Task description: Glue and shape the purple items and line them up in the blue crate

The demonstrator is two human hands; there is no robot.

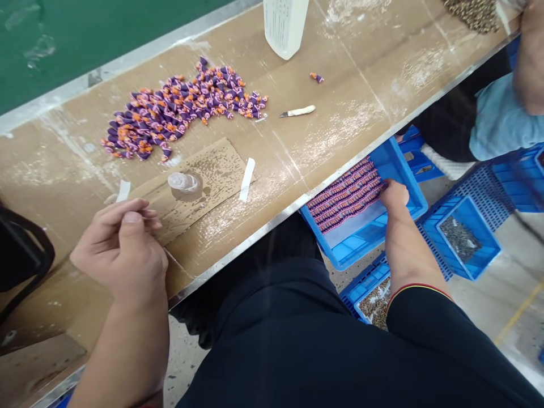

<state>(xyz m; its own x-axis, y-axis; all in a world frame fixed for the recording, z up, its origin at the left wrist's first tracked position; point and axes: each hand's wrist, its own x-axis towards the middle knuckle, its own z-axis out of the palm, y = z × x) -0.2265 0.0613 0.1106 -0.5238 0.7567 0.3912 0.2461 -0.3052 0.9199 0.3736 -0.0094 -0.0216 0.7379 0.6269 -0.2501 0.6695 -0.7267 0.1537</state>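
Note:
My left hand hovers over the near left of the bench, thumb and fingertips pressed together; anything between them is too small or hidden to make out. Beside it lies a piece of brown cardboard, dotted with dark specks and held by white tape, with a small clear cup on it. My right hand reaches down into a blue bin, fingers curled at the right end of neat rows of small purple, pink and orange figures. Its fingertips are partly hidden.
A loose pile of the same figures covers the back left of the bench. A single figure, a white-handled knife and a white bottle are farther right. Another person's arm is at upper right. Blue crates stand below.

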